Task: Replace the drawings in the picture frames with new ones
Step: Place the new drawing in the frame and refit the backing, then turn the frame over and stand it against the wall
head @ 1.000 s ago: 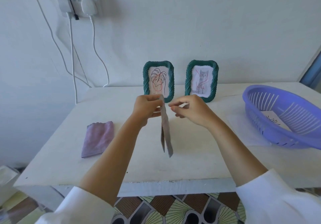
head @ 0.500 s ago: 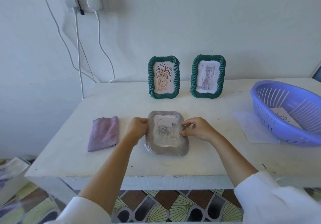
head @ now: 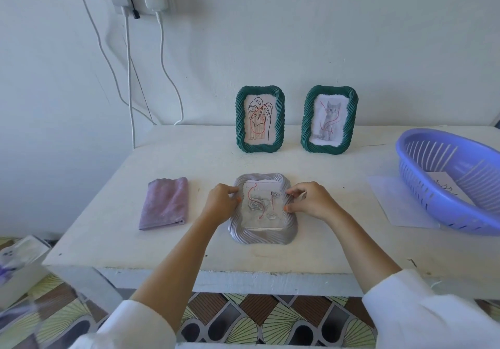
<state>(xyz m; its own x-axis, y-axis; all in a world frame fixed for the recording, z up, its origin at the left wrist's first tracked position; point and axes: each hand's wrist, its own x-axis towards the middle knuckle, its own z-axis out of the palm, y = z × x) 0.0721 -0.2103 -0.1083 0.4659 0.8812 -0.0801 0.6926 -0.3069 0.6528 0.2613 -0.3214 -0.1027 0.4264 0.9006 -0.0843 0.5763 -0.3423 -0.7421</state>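
White surface (head: 162, 251) under a bare wall; grey frame (head: 262, 236) lies flat — left hand (head: 220, 202) and right hand (head: 311, 199) pinch its side edges; next, I judge, freeing the old drawing (head: 261, 205) inside.

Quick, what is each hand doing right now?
Left hand: fingers pinched on the left edge of the grey frame lying flat on the table.
Right hand: fingers pinched on its right edge.

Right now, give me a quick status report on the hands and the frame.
Left hand and right hand grip grey frame's sides. Frame flat on table, drawing inside. Nothing blocking.
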